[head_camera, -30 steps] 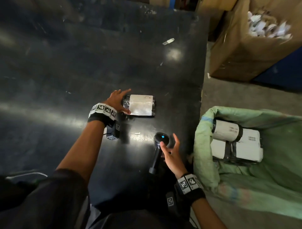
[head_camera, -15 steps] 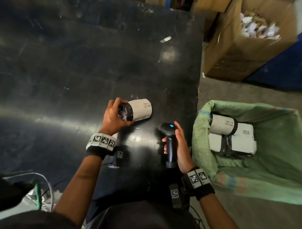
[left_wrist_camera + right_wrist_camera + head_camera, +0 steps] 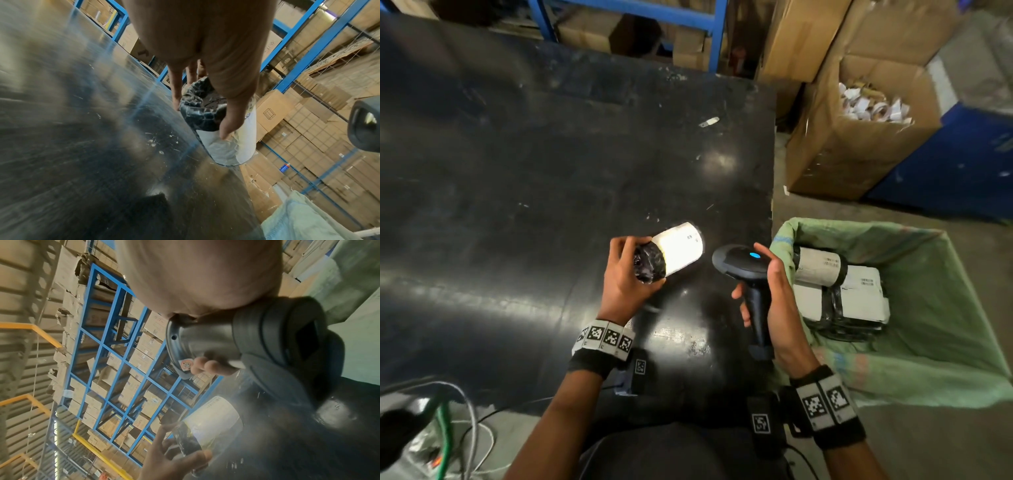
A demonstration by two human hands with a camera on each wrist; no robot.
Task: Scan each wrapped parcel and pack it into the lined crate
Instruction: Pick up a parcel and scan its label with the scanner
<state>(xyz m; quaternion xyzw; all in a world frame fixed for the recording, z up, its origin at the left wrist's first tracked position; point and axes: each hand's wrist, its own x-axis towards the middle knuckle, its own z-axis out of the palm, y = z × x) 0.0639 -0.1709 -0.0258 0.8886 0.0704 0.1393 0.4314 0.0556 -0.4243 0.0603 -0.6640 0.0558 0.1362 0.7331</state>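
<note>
My left hand (image 3: 625, 274) grips the black-wrapped end of a parcel (image 3: 671, 251) with a white label, held above the black table (image 3: 551, 178); the label glares bright under light. The left wrist view shows the thumb and fingers (image 3: 228, 123) curled round the parcel (image 3: 222, 129). My right hand (image 3: 767, 291) holds a black handheld scanner (image 3: 746, 270) by its handle, its head with a blue light close to the right of the parcel. In the right wrist view the scanner (image 3: 257, 340) points toward the parcel (image 3: 209, 423). The crate with a green liner (image 3: 945, 325) holds wrapped parcels (image 3: 839, 291).
Open cardboard boxes (image 3: 859, 130) with paper scraps stand beyond the crate. A blue bin (image 3: 962, 164) sits at the right. Blue shelving (image 3: 626, 13) with cartons runs behind the table. Cables (image 3: 458, 435) lie on the floor at the lower left. A small label scrap (image 3: 709, 121) rests on the table.
My left hand picked the parcel up off the table and tilted it. My right hand closed round the scanner and raised it beside the parcel's label.
</note>
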